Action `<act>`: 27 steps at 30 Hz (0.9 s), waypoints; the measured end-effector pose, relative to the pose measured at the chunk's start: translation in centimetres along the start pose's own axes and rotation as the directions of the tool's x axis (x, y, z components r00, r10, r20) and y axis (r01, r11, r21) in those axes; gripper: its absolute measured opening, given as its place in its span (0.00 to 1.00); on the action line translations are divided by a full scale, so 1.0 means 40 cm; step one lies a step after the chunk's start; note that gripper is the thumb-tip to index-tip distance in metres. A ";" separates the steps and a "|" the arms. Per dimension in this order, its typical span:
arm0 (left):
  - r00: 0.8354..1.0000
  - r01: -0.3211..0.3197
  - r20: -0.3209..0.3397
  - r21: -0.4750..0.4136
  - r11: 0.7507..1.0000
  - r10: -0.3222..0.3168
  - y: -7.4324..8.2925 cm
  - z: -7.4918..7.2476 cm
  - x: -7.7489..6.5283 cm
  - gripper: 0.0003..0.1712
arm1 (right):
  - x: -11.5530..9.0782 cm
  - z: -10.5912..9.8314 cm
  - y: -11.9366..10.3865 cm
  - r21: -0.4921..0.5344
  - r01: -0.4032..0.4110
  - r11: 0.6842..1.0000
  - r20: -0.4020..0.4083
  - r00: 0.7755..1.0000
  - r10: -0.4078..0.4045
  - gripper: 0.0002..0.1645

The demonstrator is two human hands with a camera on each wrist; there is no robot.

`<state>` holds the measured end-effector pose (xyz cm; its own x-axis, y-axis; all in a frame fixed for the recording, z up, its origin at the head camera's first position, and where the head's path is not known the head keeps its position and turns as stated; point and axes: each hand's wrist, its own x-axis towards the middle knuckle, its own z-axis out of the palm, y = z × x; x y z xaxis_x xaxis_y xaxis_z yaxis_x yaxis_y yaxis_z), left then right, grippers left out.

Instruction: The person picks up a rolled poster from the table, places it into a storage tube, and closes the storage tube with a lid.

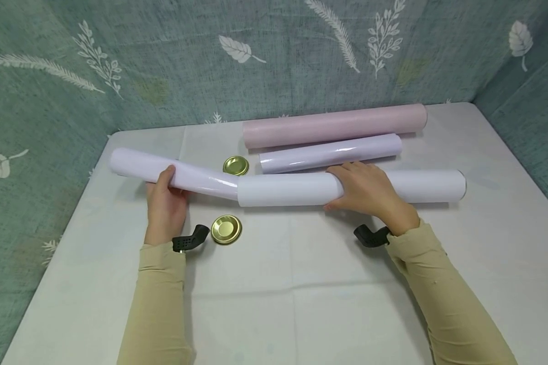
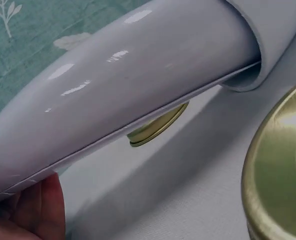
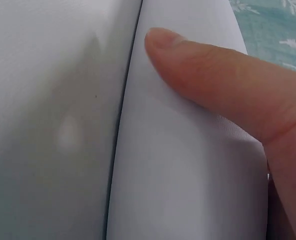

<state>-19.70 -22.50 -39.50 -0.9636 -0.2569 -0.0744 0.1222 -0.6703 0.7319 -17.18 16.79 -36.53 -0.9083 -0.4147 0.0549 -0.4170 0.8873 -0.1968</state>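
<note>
My left hand (image 1: 166, 213) grips a glossy pale-lavender paper roll (image 1: 205, 181), with the thumb on top and the fingers underneath. The roll's right end sits inside the left mouth of a white cardboard tube (image 1: 283, 190). It slants up to the left and bends a little near that mouth. In the left wrist view, the roll (image 2: 123, 75) shows a long seam along its lower side, and the tube's rim (image 2: 260, 75) surrounds its end. My right hand (image 1: 367, 190) holds the tube around its middle from above, with its thumb (image 3: 198, 65) lying across the near side.
Behind the tube lie a second glossy lavender roll (image 1: 331, 153) and a thick pink tube (image 1: 333, 125). One gold round lid (image 1: 236, 164) is just behind the joined pieces, another gold lid (image 1: 226, 229) in front. A patterned green curtain (image 1: 274, 61) borders the white-covered table (image 1: 265, 319).
</note>
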 end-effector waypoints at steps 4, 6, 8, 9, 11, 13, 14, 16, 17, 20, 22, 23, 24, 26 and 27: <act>1.000 0.028 0.010 -0.029 0.999 -0.027 0.010 -0.009 0.007 0.31 | 0.007 -0.002 -0.010 0.022 -0.010 1.000 0.004 1.000 0.010 0.43; 0.998 0.056 0.001 -0.061 0.997 -0.056 0.017 -0.014 0.009 0.31 | 0.010 0.001 -0.017 0.033 -0.024 0.999 0.000 1.000 0.024 0.41; 0.996 0.080 -0.017 -0.086 0.993 -0.082 0.025 -0.018 0.010 0.31 | 0.013 0.005 -0.023 0.043 -0.040 0.998 -0.006 0.999 0.040 0.39; 0.995 0.091 -0.023 -0.099 0.991 -0.094 0.029 -0.021 0.012 0.31 | 0.014 0.006 -0.026 0.043 -0.055 0.998 -0.007 0.998 0.056 0.39; 0.994 0.101 -0.038 -0.118 0.988 -0.106 0.037 -0.024 0.014 0.33 | 0.016 0.006 -0.031 0.039 -0.086 0.996 -0.011 0.996 0.086 0.40; 0.993 0.099 -0.057 -0.128 0.987 -0.107 0.044 -0.027 0.016 0.33 | 0.017 0.006 -0.036 0.037 -0.118 0.992 -0.018 0.993 0.119 0.41; 0.992 0.098 -0.065 -0.135 0.986 -0.108 0.046 -0.028 0.016 0.33 | 0.018 0.006 -0.038 0.037 -0.131 0.991 -0.022 0.991 0.132 0.41; 0.990 0.097 -0.084 -0.152 0.984 -0.111 0.048 -0.028 0.016 0.33 | 0.018 0.007 -0.041 0.034 -0.148 0.988 -0.041 0.988 0.150 0.41; 0.990 0.099 -0.088 -0.163 0.982 -0.114 0.048 -0.028 0.016 0.33 | 0.018 0.007 -0.042 0.029 -0.153 0.988 -0.053 0.987 0.154 0.41; 0.989 0.094 -0.092 -0.179 0.979 -0.112 0.043 -0.030 0.013 0.34 | 0.016 0.012 -0.042 0.027 -0.156 0.987 -0.075 0.985 0.157 0.40; 0.990 0.082 -0.097 -0.176 0.981 -0.100 0.039 -0.032 0.009 0.33 | 0.012 0.016 -0.042 0.024 -0.166 0.986 -0.074 0.983 0.167 0.40; 0.991 0.073 -0.097 -0.169 0.983 -0.091 0.037 -0.033 0.007 0.32 | 0.011 0.018 -0.041 0.021 -0.171 0.985 -0.073 0.982 0.172 0.41; 0.992 0.059 -0.097 -0.158 0.986 -0.075 0.036 -0.033 0.005 0.31 | 0.011 0.021 -0.040 0.017 -0.176 0.984 -0.075 0.981 0.177 0.41; 0.994 0.028 -0.099 -0.128 0.991 -0.041 0.034 -0.034 0.002 0.30 | 0.013 0.026 -0.038 0.004 -0.190 0.982 -0.091 0.978 0.189 0.42; 0.995 0.013 -0.101 -0.107 0.994 -0.024 0.034 -0.035 0.001 0.30 | 0.014 0.027 -0.038 -0.001 -0.198 0.980 -0.104 0.975 0.197 0.41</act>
<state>-19.23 -24.39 -39.44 -0.9372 -0.3099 -0.1600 0.1345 -0.7444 0.6540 -17.04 14.99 -37.25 -0.9710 -0.2086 0.1167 -0.2290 0.9521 -0.2028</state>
